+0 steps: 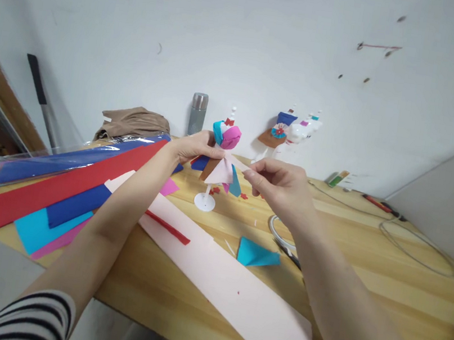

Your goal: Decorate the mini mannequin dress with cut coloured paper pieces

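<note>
Two bare hands at a mini dress form [224, 128], upright abt mid-table on a round white base [204, 203]. L. hand [196, 146] comes in from left, thumb laid at the waist; other fingers partly hidden, so can't tell if they're pinching. R. hand [278, 182], just right of the form, has thumb & index pinching the end of a pale pink strip [240, 164] running straight from the waist. Skirt panels [218, 172] hang below, incl. brown, pale pink & teal; bodice [231, 136] cyan & magenta. Near: long pale pink sheet [230, 290] w/ thin red strip [169, 228] on it, teal scrap [258, 253] just beside. Left: red sheet [62, 191]. Far: steel-capped flask [197, 115]; brown cloth bundle [135, 122] to its left.
</note>
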